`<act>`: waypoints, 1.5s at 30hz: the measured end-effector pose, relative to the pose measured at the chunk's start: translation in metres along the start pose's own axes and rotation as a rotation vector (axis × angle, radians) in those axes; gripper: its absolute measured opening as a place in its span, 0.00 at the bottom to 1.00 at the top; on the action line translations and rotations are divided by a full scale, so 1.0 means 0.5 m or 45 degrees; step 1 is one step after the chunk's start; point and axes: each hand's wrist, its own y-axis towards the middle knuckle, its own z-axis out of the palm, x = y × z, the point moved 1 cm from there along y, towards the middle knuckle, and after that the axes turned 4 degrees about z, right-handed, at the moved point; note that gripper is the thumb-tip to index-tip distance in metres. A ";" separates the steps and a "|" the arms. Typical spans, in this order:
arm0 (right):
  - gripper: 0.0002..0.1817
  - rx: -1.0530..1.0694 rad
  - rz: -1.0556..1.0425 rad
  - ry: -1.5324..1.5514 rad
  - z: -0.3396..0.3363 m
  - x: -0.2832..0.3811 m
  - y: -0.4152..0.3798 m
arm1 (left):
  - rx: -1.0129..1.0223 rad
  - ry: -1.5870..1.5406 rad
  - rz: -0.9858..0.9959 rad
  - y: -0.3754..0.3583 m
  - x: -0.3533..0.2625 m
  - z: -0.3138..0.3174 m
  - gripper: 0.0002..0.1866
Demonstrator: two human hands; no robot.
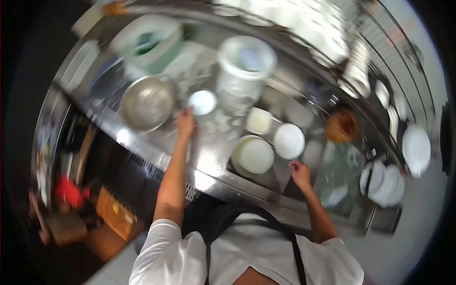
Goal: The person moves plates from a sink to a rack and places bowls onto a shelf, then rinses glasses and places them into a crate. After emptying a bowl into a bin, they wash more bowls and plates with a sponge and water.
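Note:
My left hand (186, 122) is at the lower left edge of a small white bowl (203, 102) on the wet steel counter; blur hides whether the fingers grip it. A round metal bowl (147, 103) lies to its left. My right hand (299, 172) is over the sink, just below a round white bowl (289, 141), its fingers drawn together; whether anything is in them is too small to tell. Beside that bowl are a square white dish (259, 121) and a larger round white bowl (256, 156).
A white bucket (247, 59) and a pale green tub (149, 42) stand toward the back. White dishes fill a rack (313, 28) above. A brown pot (341, 125) and stacked white plates (383, 184) are at the right. An orange board (115, 212) lies lower left.

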 end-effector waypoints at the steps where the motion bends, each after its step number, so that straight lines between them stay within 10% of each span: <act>1: 0.11 -0.093 0.029 -0.065 -0.037 -0.023 -0.019 | 0.090 0.026 -0.079 0.012 -0.022 0.023 0.26; 9: 0.26 -0.691 -0.790 -0.596 -0.193 0.254 0.263 | 0.354 -0.360 -0.089 -0.018 -0.030 0.160 0.31; 11: 0.23 -0.986 -0.656 -1.323 -0.208 0.219 0.365 | 0.448 -0.444 -0.196 -0.107 -0.040 0.202 0.34; 13: 0.21 -0.543 0.011 -1.256 -0.230 0.132 0.423 | 0.644 -0.511 -0.355 -0.212 -0.092 0.247 0.31; 17: 0.18 0.184 0.347 -0.928 -0.189 -0.006 0.359 | 0.970 -0.523 -0.560 -0.307 -0.062 0.375 0.31; 24: 0.34 -0.251 0.588 0.849 0.027 -0.016 0.175 | 1.083 -0.793 -1.066 -0.440 -0.026 0.645 0.24; 28: 0.31 -0.187 0.686 1.833 -0.002 -0.004 0.157 | 1.122 -0.483 -0.878 -0.519 -0.088 0.725 0.21; 32: 0.21 -0.331 0.786 1.865 0.029 -0.057 0.254 | 0.953 0.136 0.224 -0.492 -0.021 0.787 0.16; 35: 0.18 -0.535 0.253 0.494 0.108 -0.097 0.389 | 0.737 -0.381 -0.370 -0.523 -0.094 0.702 0.17; 39: 0.19 -0.363 -0.212 0.141 -0.061 0.085 0.291 | 1.035 -1.112 -0.869 -0.403 0.129 0.785 0.17; 41: 0.22 -0.572 -0.611 0.042 -0.103 0.069 0.270 | 1.149 -1.049 -0.916 -0.393 0.068 0.788 0.18; 45: 0.27 -0.657 -0.338 0.378 -0.152 -0.047 0.239 | 1.060 -0.779 -0.205 -0.468 -0.160 0.796 0.17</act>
